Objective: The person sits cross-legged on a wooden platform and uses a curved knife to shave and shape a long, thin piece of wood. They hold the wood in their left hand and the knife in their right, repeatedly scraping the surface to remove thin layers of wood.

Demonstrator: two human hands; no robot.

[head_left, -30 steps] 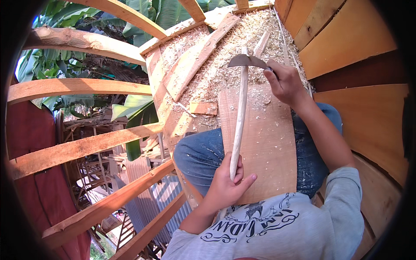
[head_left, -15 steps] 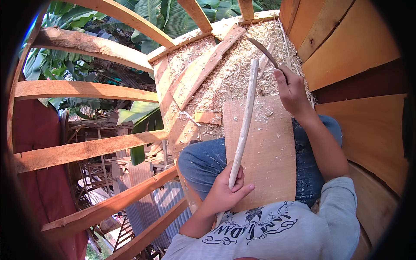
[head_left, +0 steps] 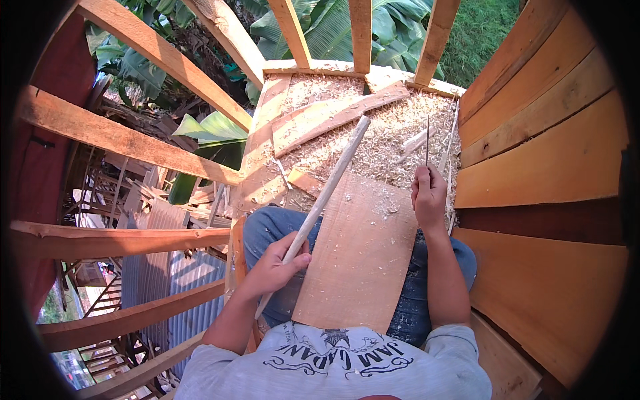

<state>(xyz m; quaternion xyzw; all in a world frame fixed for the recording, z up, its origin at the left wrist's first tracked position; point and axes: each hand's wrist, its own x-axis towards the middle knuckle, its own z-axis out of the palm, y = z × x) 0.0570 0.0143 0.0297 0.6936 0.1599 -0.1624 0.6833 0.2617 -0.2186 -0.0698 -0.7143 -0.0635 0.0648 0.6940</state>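
Note:
My left hand is closed around the lower part of a long, pale, peeled stick. The stick slants up and away to the right, its far end in the air over the wood shavings. In my right hand is a knife, its thin blade pointing away from me and seen almost edge-on. The knife is apart from the stick. Across my lap lies a flat wooden board, dotted with small shavings; the handle is hidden in my fist.
Curled wood shavings cover the floor ahead, with a loose plank and a short stick on them. Wooden slats form an open railing at left and ahead. Solid boards wall the right side. Banana leaves show beyond.
The view has turned, so the surroundings sit differently. The stick leans further right. The knife has gone from a slant showing its curved blade to nearly straight ahead. Both grips remain.

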